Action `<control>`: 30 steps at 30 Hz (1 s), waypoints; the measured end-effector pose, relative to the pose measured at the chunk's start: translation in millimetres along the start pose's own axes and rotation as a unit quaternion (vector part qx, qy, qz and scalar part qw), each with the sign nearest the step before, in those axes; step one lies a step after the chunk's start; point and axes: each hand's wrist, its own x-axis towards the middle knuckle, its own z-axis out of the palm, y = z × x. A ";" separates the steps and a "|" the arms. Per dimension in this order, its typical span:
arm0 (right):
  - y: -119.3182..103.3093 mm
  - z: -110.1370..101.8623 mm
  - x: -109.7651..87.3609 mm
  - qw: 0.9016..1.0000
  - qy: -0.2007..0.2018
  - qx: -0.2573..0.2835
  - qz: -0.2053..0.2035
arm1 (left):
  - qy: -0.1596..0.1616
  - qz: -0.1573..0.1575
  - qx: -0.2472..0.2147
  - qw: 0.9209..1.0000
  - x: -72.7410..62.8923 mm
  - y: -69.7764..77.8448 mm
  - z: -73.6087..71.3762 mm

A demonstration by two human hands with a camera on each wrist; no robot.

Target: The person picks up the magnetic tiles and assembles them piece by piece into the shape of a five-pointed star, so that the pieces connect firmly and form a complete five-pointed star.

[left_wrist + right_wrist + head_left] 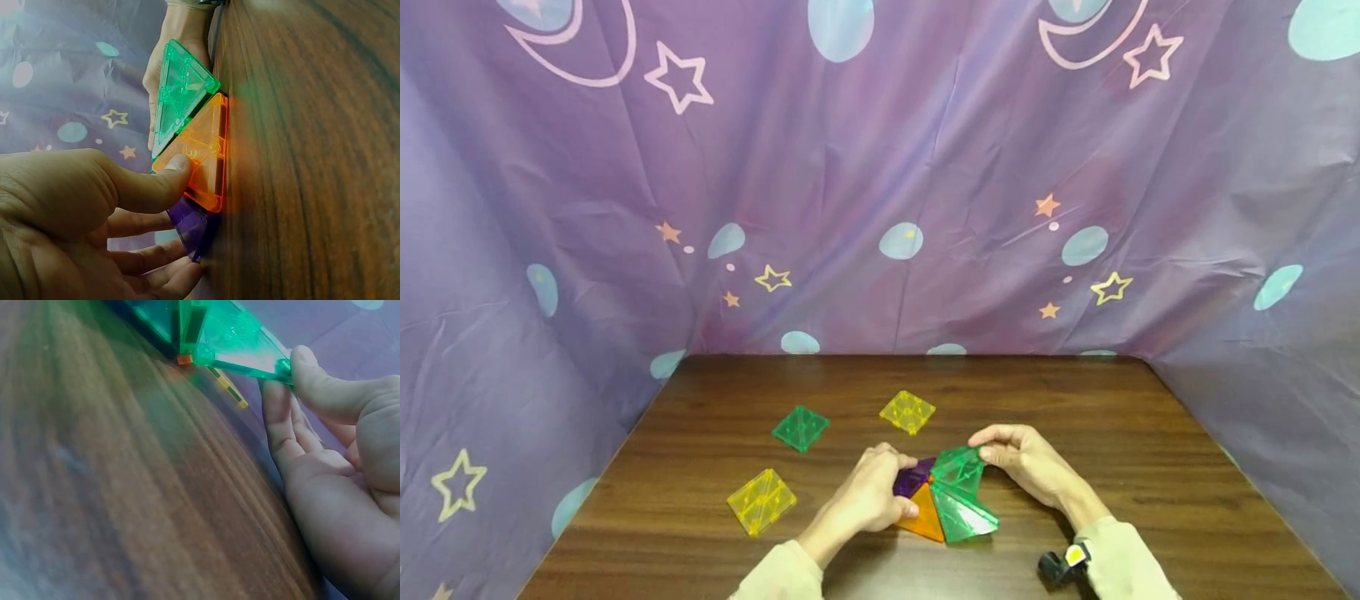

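Note:
Several translucent triangular magnetic tiles meet at a point in the head view, forming a raised, fan-like shape. My left hand (872, 492) holds its left side. In the left wrist view the thumb lies on the orange tile (209, 140), and the other fingers reach behind it to the purple tile (190, 222). My right hand (1026, 458) pinches the outer corner of a green tile (240, 344) between thumb and fingers, and that tile's edge is off the table in the right wrist view. Another green tile (962, 517) joins the orange one at the front.
On the brown wooden table (1150, 467) lie a yellow square tile (762, 502) at left, a green square tile (801, 428) behind it, and another yellow square tile (907, 412) farther back. Patterned purple cloth (850, 167) hangs around the back and sides.

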 end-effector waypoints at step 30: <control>2.8 -0.4 11.7 0.963 0.213 -0.167 -0.016 | 0.085 0.010 -0.063 0.994 36.8 -45.6 -6.0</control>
